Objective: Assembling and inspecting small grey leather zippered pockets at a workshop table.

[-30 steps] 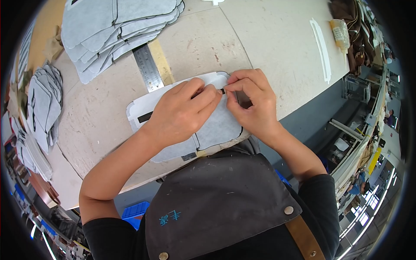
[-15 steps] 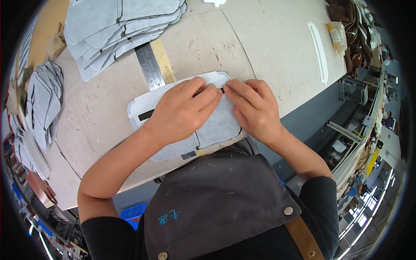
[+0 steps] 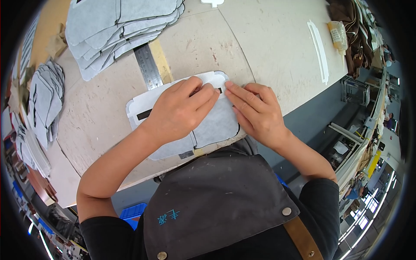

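Note:
A pale grey fabric panel [image 3: 216, 118] lies on the worktable in front of me, with a white band along its far side and a narrow dark slot [image 3: 144, 114] in that band. My left hand [image 3: 180, 106] rests over the middle of the slot. Its fingers are curled and pressed together at the band; whatever they pinch is hidden beneath them. My right hand [image 3: 259, 108] lies at the panel's right edge, fingers stretched out, fingertips touching the band beside the slot's right end. A short dark piece of the slot shows between both hands.
A stack of similar grey panels [image 3: 93, 39] stands at the far left, smaller grey pieces [image 3: 45, 93] nearer the left edge. A steel ruler [image 3: 148, 67] lies beyond my panel. White strips [image 3: 318, 52], a bottle [image 3: 338, 35] and brown material [image 3: 357, 41] sit at the right.
My right fingertips have slid slightly right, off the slot's end, and straightened, baring a short dark bit. My left hand has barely shifted left with the panel.

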Demonstrator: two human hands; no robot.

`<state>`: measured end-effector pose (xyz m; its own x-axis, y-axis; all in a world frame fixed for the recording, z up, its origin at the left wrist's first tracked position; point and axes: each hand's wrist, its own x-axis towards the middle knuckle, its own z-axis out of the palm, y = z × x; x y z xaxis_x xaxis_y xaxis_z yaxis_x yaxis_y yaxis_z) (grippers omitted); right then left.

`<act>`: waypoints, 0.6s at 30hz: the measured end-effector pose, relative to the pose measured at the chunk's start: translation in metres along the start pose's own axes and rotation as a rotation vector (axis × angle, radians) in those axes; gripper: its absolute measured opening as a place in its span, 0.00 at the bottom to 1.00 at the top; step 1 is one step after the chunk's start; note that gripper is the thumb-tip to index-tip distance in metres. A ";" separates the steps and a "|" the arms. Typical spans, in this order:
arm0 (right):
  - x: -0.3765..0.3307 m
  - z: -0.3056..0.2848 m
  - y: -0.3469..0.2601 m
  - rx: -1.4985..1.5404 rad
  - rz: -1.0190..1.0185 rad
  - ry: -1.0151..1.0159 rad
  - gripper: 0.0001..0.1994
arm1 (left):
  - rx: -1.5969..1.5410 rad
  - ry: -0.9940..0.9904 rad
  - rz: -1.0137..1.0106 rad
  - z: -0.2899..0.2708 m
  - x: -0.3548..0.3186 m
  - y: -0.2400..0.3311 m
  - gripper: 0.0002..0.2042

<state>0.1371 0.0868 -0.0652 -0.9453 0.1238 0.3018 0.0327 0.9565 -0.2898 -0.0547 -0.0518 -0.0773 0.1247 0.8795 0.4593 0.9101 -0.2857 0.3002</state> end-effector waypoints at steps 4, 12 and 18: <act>0.005 -0.011 -0.009 -0.010 0.031 -0.088 0.23 | -0.015 0.014 -0.004 0.000 0.001 0.001 0.18; 0.010 -0.006 -0.010 0.025 0.022 -0.042 0.20 | -0.147 0.098 -0.128 -0.013 -0.006 -0.001 0.16; 0.020 -0.013 -0.015 0.266 0.186 0.028 0.20 | -0.008 0.192 -0.342 -0.053 -0.053 -0.001 0.15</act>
<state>0.1220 0.0782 -0.0433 -0.9216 0.3011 0.2450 0.1148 0.8144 -0.5689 -0.0835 -0.1188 -0.0576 -0.2622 0.8375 0.4795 0.8832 0.0081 0.4689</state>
